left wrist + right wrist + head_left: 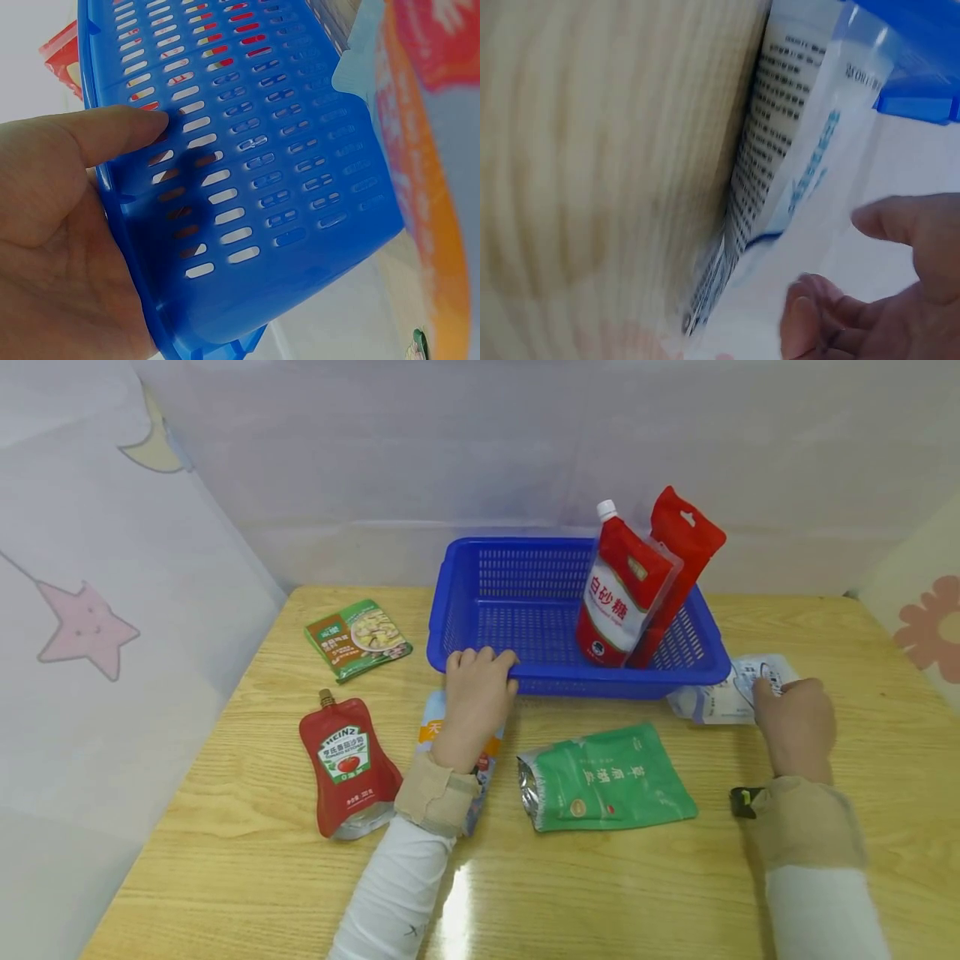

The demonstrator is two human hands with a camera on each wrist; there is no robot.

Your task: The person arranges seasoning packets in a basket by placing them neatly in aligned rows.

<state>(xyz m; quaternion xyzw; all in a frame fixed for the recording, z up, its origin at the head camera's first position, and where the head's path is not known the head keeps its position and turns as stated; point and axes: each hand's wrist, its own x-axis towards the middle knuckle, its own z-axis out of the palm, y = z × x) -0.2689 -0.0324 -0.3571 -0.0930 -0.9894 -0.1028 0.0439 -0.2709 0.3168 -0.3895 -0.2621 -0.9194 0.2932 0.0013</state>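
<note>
My left hand (pixel 480 702) grips the front rim of a blue plastic basket (pixel 517 670), its thumb (pixel 127 135) against the outer wall in the left wrist view. Two red packs stand in the basket's right part: a spouted sugar pouch (pixel 618 602) and, behind it, a red bag (pixel 686 535). My right hand (pixel 798 727) is beside a white printed packet (pixel 731 693) lying partly under the basket's right end. In the right wrist view its thumb and fingers (pixel 802 315) are spread apart beside the packet (pixel 780 127), with nothing between them.
A light-blue and orange pack (pixel 433 727) lies partly under my left arm. Left of it are a ketchup pouch (pixel 348 768) and a green seasoning packet (pixel 360 639). A green pouch (pixel 618 781) lies in front of the basket. A wall stands behind the wooden table (pixel 585 893).
</note>
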